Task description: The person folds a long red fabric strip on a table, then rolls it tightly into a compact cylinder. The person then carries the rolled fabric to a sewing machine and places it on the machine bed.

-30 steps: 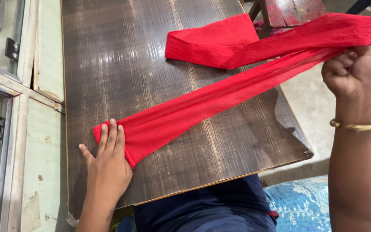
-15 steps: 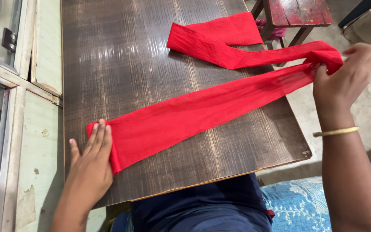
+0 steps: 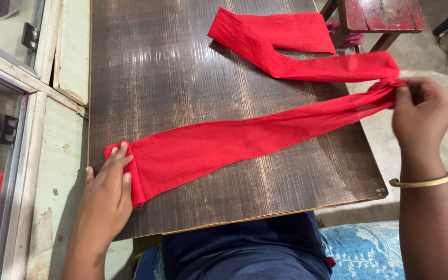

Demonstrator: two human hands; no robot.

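Observation:
A long red cloth (image 3: 224, 145), folded into a narrow strip, stretches across a dark wooden table (image 3: 172, 72). My left hand (image 3: 107, 186) lies flat on the cloth's near-left end, pinning it at the table's left edge. My right hand (image 3: 421, 116), with a gold bangle on the wrist, pinches the cloth at its fold just past the table's right edge. From that fold the cloth doubles back toward the far middle of the table, where its other end lies flat.
A pale green wall ledge and a glass-fronted cabinet (image 3: 6, 103) run along the left. A red wooden stool (image 3: 379, 15) stands at the far right. My dark blue clothing (image 3: 245, 249) and a blue patterned cushion (image 3: 364, 243) are below the table's near edge.
My right hand has come down and inward with the cloth's fold, from a raised fist to a pinch near the table's right edge. The left hand stays pressed on the near end.

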